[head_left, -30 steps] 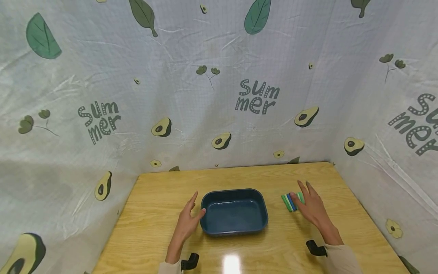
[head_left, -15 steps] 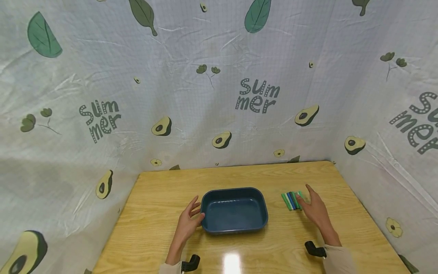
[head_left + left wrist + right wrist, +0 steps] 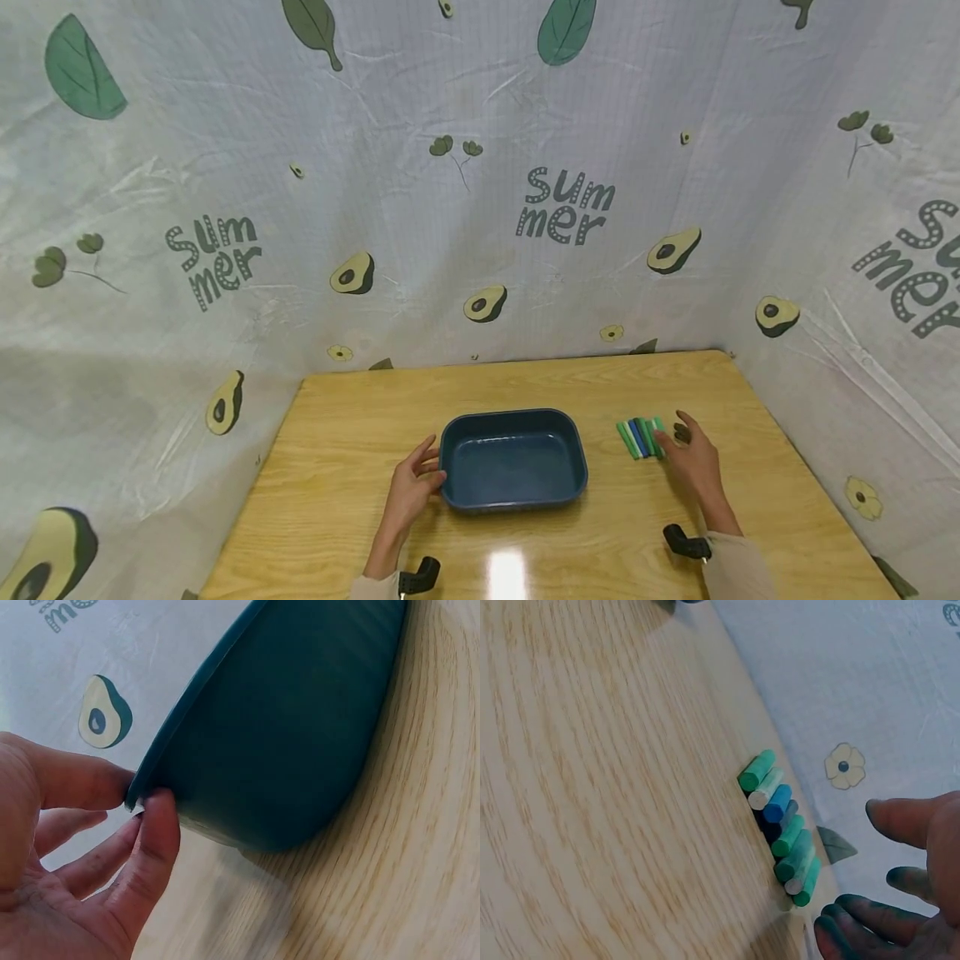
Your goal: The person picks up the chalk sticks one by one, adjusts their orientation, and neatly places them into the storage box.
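Tray [image 3: 513, 497] sits mid-surface [image 3: 525, 387], toward the near edge. Left hand [image 3: 412, 492] at the tray's left end, thumb and fingertips on the rim. Row of chalk sticks [image 3: 641, 438] lies right of the tray, apart from it, sticks side by side. Right hand [image 3: 693, 462] just right of the sticks, fingertips beside them. Printed cloth backdrop [image 3: 480, 183] stands behind and along both sides.

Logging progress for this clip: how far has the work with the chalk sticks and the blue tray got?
Barely begun. Done: nothing, since the blue tray looks bare inside and the chalk sticks all lie in a row on the table. In hand: the left hand pinches the tray's rim, and the right hand hovers open beside the sticks, fingertips stained green. Left: seemingly every stick.
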Demonstrator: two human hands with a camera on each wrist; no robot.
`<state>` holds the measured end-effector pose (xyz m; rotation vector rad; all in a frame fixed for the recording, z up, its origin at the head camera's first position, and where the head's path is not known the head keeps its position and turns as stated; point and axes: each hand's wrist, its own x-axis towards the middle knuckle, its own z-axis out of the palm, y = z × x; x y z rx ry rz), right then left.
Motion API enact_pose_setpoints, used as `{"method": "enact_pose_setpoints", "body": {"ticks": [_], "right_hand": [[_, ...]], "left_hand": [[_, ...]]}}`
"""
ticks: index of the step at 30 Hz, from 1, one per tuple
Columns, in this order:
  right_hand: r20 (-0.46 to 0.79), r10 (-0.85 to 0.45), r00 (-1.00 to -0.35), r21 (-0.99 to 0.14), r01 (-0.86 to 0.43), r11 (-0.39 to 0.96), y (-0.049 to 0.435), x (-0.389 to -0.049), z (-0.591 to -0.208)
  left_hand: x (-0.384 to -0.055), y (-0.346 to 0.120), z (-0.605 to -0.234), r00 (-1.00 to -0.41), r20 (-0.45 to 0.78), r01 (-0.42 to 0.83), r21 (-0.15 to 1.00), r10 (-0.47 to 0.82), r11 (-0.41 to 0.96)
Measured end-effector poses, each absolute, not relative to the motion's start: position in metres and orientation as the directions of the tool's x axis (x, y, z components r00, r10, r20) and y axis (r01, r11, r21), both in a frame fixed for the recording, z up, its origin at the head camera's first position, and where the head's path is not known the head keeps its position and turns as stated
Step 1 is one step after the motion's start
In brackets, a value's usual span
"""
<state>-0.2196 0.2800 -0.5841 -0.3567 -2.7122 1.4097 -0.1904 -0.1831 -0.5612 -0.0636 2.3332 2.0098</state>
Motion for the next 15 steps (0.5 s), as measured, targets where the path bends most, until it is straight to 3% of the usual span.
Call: {"method": "enact_pose_setpoints", "body": {"ticks": [15], "right_hand": [[-0.022,0.445,-0.895,-0.840,0.258,0.477,0.2781,-0.2237,-0.5937]], "left_hand": [[-0.1960,-0.1836,-0.5657,-0.993,-0.119,-0.120,0.988,-0.017,0.098]]}}
